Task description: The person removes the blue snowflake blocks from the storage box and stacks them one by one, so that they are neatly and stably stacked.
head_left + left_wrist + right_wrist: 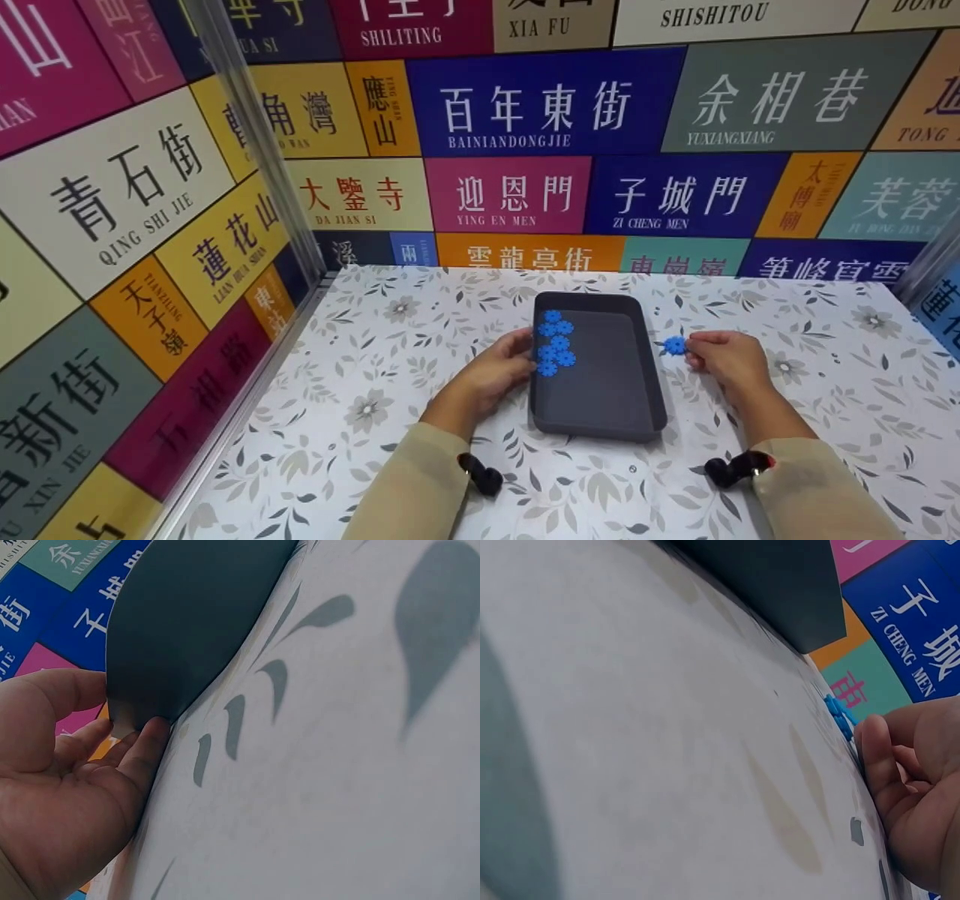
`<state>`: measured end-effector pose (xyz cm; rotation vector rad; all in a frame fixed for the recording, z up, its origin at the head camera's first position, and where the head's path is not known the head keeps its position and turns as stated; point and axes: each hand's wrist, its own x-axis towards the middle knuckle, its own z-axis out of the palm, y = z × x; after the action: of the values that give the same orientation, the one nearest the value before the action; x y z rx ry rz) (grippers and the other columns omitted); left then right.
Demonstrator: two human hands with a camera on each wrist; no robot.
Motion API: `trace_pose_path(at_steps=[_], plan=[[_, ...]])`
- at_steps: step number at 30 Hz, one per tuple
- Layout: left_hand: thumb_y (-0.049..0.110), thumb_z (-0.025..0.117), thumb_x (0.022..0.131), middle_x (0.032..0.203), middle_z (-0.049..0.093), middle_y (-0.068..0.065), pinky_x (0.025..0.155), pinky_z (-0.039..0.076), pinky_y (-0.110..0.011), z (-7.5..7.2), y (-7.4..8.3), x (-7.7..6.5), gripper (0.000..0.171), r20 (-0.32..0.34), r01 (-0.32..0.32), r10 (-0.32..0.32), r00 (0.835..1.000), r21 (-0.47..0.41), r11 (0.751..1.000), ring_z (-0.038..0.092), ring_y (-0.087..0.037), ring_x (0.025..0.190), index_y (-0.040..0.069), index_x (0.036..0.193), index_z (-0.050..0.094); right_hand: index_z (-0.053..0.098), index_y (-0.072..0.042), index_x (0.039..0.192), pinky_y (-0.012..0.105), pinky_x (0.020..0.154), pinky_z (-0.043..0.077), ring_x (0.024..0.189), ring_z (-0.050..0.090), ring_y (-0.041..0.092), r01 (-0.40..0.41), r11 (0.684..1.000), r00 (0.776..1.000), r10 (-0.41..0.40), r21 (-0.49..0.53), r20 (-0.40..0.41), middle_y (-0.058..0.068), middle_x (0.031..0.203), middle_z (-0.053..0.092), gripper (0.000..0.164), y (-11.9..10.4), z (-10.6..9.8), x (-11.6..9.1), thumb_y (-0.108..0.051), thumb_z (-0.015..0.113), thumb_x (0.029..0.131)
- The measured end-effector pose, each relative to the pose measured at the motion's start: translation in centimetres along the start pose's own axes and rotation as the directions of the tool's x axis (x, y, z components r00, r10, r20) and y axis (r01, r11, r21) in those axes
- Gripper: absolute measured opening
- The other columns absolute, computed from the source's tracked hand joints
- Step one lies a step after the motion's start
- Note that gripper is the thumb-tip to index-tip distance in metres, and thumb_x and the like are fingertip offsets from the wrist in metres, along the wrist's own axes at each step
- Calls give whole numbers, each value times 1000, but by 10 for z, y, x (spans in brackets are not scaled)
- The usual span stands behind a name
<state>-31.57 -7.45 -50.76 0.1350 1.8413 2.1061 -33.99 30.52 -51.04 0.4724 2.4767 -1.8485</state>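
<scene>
A dark grey rectangular tray [600, 409] stands on the patterned table. Inside it, along the left part of its floor, lie several blue notched plastic discs [555, 349], shaped like flowers. My left hand [495, 371] holds the tray's left side, with fingertips at its wall; the left wrist view shows the fingers [142, 754] against the outer face. To the right of the tray, my right hand [727, 364] pinches another blue notched disc [674, 345] between thumb and fingertips, low over the table. In the right wrist view this disc [840, 717] shows partly, beyond the fingertips.
The table [300, 465] has a white cover printed with grey leaves and flowers. Behind it rises a wall of coloured sign panels [510, 195], with another such wall [150, 247] at the left. A metal corner post [270, 135] joins them.
</scene>
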Motion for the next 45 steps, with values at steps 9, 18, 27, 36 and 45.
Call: trace_pose_path(at_steps=[9,18,27,36,45], plan=[[-6,60,92,167,45,-17,123,47,-44,-1,1,1,76,4,7,-7,1000,-4,1000,51,-31,150,7,164,40,64,6,137,18,69,62,70,69,-1,-16,999,1000,16,-41,-3,-13,78,72,44,0,0,2,-19,72,101],[-7,61,91,167,46,-14,124,46,-45,-2,1,1,77,1,19,-19,1000,1,1000,50,-30,151,10,164,41,65,2,138,18,70,62,73,68,0,-27,998,1000,26,-63,-7,-13,81,71,44,0,0,1,-23,70,102],[-8,59,91,165,45,-19,121,46,-43,-1,-1,2,74,11,2,-1,1000,-19,1000,50,-32,150,5,162,41,64,3,142,20,72,63,75,70,2,-12,1000,1000,12,20,-8,-14,86,74,47,-8,2,-8,-23,70,102],[-8,60,91,165,46,-18,123,46,-44,-2,0,1,75,4,4,-4,1000,-17,1000,50,-32,150,6,162,41,76,-7,122,20,70,64,74,70,5,120,977,991,-128,178,39,-14,86,74,25,-44,24,-36,-19,73,101],[-7,60,92,166,46,-18,125,45,-45,-2,1,0,75,20,1,-1,1000,-8,1000,50,-32,150,7,164,40,81,-14,109,21,68,63,73,67,7,166,964,972,-196,209,130,-11,85,74,12,-69,56,-60,-19,76,99]])
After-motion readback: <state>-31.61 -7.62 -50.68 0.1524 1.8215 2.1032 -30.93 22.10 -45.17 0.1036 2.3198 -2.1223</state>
